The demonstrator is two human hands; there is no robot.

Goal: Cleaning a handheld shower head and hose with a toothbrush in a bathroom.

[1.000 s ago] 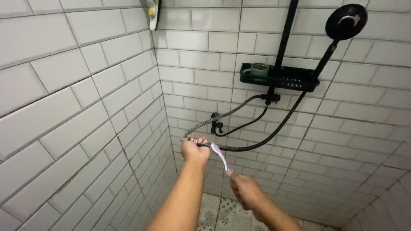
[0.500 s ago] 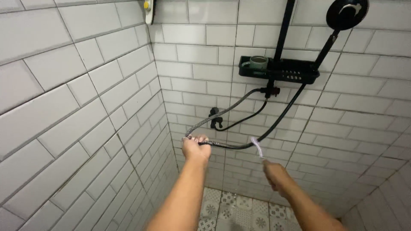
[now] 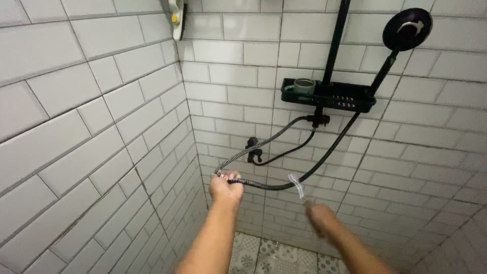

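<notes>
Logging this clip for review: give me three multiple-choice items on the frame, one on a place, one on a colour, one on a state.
1. Where does the cup stand?
A. on the floor
B. at the left end of the black shelf
C. in the right hand

2. What colour is the shower head?
A. black
B. white
C. red

3. What is the left hand doing?
A. hanging open and free
B. pressing flat on the side wall
C. gripping the hose

Key: 1 B, the cup sits in the shelf's left end. 2 A, the round head is black. 3 C, the fingers are closed round the hose, while the right hand holds a toothbrush at it.
</notes>
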